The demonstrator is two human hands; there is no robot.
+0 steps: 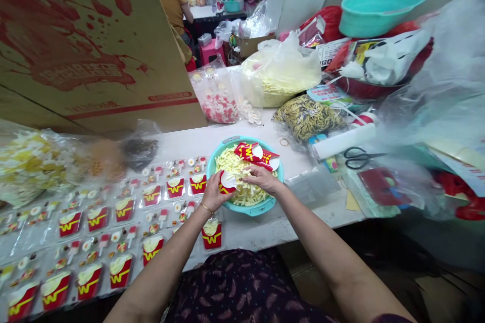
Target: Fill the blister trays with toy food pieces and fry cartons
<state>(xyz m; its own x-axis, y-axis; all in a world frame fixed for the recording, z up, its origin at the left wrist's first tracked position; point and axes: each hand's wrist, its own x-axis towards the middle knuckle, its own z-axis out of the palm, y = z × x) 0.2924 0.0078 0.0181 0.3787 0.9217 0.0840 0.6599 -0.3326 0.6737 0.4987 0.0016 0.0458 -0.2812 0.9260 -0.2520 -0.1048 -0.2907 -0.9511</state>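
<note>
My left hand [214, 193] is closed around a small red fry carton [226, 181] whose white inside faces up. Beside its mouth, over the turquoise basin [216, 154], my right hand [261, 178] has its fingertips pinched together. Whatever sits between those fingertips is too small to make out. Pale yellow toy fries [248, 194] heap up in the basin beneath both hands. Two or so red cartons with yellow marks [248, 152] lie on the heap at the far side. Left of the basin, filled red cartons [175, 187] lie in rows on clear plastic bags with small charms.
A tall cardboard box [98, 45] stands at the back left. Behind the basin are a bag of pale pieces [282, 73] and a bag of brownish strands [308, 116]. Black scissors [356, 158] lie to the right. A person in a tan shirt [170, 2] sits further back.
</note>
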